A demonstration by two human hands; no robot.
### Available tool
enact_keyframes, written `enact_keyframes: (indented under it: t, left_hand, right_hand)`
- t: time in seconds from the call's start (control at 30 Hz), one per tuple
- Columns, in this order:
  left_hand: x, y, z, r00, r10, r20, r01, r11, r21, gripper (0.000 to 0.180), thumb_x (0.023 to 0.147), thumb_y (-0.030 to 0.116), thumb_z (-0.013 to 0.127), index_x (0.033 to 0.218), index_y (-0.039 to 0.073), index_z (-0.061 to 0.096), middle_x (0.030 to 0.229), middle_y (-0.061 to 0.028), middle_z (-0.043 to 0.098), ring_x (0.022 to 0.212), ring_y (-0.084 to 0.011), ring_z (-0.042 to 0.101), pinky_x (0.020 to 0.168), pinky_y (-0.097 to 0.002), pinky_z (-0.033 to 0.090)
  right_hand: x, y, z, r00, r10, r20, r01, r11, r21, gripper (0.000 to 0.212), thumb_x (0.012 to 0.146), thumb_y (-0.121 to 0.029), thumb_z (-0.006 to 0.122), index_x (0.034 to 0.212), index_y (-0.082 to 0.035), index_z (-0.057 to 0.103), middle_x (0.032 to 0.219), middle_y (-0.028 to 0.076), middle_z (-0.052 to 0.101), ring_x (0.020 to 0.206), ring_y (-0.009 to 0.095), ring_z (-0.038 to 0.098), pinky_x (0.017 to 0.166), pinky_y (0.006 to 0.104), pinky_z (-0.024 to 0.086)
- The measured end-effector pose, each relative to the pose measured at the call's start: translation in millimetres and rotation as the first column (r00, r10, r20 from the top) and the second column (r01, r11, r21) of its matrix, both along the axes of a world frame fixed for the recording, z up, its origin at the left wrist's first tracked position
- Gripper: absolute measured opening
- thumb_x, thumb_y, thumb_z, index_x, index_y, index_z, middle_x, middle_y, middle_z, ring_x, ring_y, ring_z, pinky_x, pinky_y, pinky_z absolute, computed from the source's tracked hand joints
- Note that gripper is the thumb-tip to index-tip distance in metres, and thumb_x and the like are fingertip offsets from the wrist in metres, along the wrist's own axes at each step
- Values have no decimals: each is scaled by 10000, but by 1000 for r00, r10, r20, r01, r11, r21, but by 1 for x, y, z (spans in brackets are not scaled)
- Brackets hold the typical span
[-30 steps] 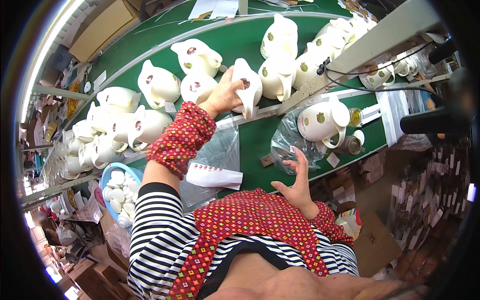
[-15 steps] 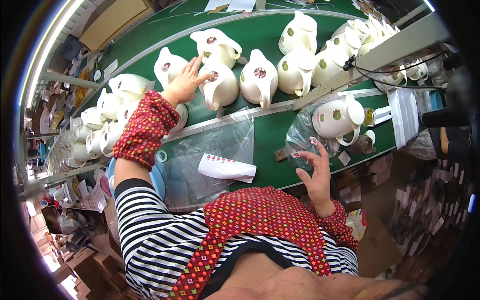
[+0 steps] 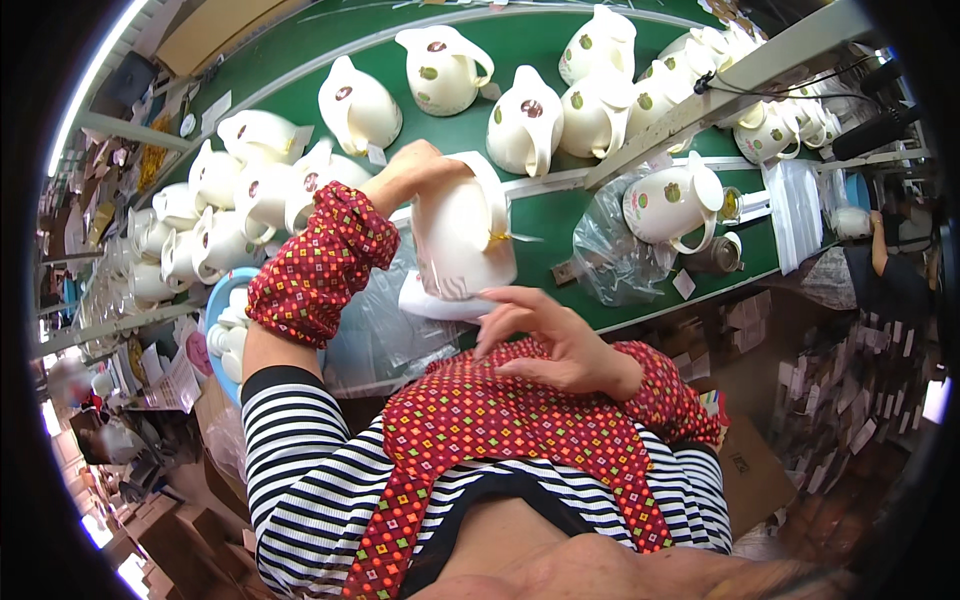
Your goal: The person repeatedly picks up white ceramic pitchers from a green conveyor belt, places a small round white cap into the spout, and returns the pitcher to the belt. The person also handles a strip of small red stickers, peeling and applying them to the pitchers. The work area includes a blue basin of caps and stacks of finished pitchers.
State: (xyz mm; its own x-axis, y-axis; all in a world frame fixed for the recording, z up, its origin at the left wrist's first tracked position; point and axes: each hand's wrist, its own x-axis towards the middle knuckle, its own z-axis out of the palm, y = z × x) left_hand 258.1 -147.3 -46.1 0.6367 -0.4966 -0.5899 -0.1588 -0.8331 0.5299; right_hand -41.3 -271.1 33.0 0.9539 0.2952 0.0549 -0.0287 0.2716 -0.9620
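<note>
A cream jug (image 3: 462, 232) hangs over the near side of the green bench, its handle turned to the right. My left hand (image 3: 428, 168) is closed on its upper end. Close to the lower end of the jug is my right hand (image 3: 550, 345), fingers bent but apart; whether a fingertip touches the jug I cannot tell. Partly hidden beneath the jug, a white sheet (image 3: 425, 300) lies on clear plastic (image 3: 370, 335). Another cream jug with a printed pattern (image 3: 665, 205) stands to the right, beside a crumpled clear bag (image 3: 615, 260).
Several cream jugs (image 3: 525, 125) stand along the green belt (image 3: 300, 105) beyond a metal rail (image 3: 555, 183). A blue basin (image 3: 216, 300) with white round pieces is at my left. A metal beam (image 3: 740, 85) crosses at the upper right. Glass jars (image 3: 718, 255) sit at the right.
My left hand has taken a jug from the belt and brought it nearer. My right hand has moved left toward it; the small red-and-white stickers on its fingertips no longer show.
</note>
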Motion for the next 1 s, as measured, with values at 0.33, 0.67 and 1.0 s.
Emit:
enact_keyframes:
  t: [0.33,0.67,1.0]
  left_hand:
    - [-88,69,-47,803,139,-580,-305,931,-199,409,892,345,705,1132,23,782,953,-97,762,713,-154,726,575,-257,547]
    - [-95,89,-70,781,164,-602,-373,896,-239,466,876,381,701,1148,6,756,985,-117,754,797,-200,738,653,-330,578]
    - [-98,92,-84,770,168,-616,-393,885,-250,485,907,419,704,1116,-14,761,965,-119,756,784,-189,730,653,-323,567]
  right_hand:
    - [-24,10,-16,953,-231,-199,182,954,-238,817,859,12,770,1568,-6,362,920,31,752,978,104,646,1041,322,426]
    - [-20,30,-19,989,-141,-49,106,895,-434,798,836,15,766,1554,-104,439,876,43,748,912,163,706,1045,341,446]
    - [-22,31,-61,943,-110,315,280,773,-570,923,787,-189,899,1581,-171,430,1065,69,591,1010,251,569,1017,393,413]
